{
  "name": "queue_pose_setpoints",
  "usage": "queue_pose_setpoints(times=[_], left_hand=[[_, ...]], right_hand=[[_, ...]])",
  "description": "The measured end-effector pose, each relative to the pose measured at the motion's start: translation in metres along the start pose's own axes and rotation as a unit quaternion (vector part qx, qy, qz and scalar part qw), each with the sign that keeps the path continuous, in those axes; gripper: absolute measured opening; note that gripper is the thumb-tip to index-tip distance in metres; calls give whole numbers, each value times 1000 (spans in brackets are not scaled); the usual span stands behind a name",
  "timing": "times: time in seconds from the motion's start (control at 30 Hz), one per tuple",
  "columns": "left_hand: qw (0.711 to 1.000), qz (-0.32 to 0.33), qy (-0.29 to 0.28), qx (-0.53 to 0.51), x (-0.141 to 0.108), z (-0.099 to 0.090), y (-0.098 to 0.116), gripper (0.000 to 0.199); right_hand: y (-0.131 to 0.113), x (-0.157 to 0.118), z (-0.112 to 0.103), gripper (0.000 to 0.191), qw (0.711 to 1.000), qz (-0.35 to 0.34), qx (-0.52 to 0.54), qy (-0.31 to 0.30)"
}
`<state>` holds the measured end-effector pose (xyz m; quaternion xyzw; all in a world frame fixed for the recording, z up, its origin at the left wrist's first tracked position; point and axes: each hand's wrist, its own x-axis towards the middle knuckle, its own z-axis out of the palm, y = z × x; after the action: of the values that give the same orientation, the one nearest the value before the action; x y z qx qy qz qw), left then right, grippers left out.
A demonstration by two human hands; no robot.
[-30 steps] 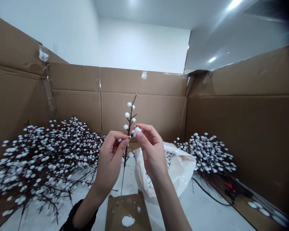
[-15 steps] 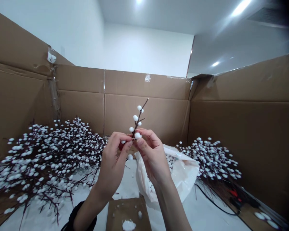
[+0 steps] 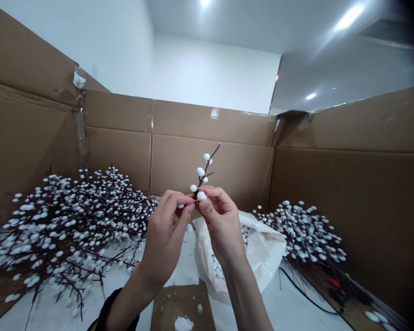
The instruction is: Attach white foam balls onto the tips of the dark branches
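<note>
A short dark brown twig (image 3: pixel 210 166) with several white balls along it stands tilted to the upper right between my hands. The fingers of my left hand (image 3: pixel 167 230) pinch its lower end. My right hand (image 3: pixel 222 225) is closed on a white ball (image 3: pixel 202 196) at the base of the twig, its thumb and forefinger around it. The fingertips of both hands nearly meet there, and the exact joint between ball and stem is hidden.
Berry branches (image 3: pixel 69 220) are heaped at left, with another bunch (image 3: pixel 303 230) at right. An open white bag (image 3: pixel 267 257) of balls lies behind my right forearm. Cardboard (image 3: pixel 158 312) bears a white blob (image 3: pixel 184 323). A black cable (image 3: pixel 307 296) and cardboard walls (image 3: pixel 210 161) surround the area.
The twig has shifted slightly to the right in the view, along with my fingertips. Both hands keep their grip.
</note>
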<state>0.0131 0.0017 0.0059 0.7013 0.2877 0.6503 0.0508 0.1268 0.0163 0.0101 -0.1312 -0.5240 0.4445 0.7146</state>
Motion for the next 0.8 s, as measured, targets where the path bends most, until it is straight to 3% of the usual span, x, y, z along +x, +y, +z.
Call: queue_pose_setpoints(times=[0.8], left_hand=[[999, 46, 0, 8, -1, -2, 2, 14]], right_hand=[[4, 1, -1, 9, 1000, -12, -5, -15]])
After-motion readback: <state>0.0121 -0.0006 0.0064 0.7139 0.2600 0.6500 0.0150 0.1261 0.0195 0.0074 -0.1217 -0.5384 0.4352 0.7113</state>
